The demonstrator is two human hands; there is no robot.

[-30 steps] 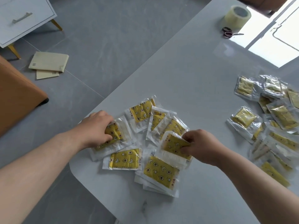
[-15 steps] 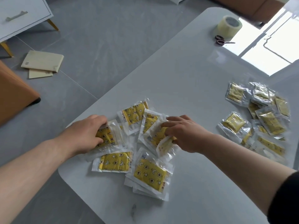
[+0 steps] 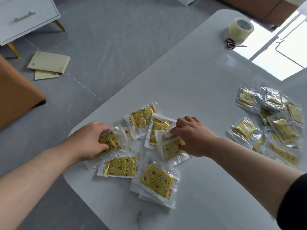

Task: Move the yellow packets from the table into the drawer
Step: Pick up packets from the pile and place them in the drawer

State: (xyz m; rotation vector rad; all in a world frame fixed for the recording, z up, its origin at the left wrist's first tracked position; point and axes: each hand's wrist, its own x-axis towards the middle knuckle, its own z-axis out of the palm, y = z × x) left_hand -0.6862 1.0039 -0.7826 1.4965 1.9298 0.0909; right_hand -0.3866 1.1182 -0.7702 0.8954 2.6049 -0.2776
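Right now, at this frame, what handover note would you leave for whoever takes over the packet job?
Left hand: grip curled round one yellow star-printed plastic-wrapped packet in the near pile.
Right hand: grip pinching another packet there.
Second pile of shinier yellow packets lies untouched on the right of the glossy grey table.
White drawer with metal bar handle stands shut across the floor.
Done: nothing visible; every packet in view is on the table.
Left: gather all, open the drawer, load it.

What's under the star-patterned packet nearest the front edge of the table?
Under the top packet, white edges of lower packets stick out, stacked on the table. Their printed faces are covered, so an exact count cannot be made.
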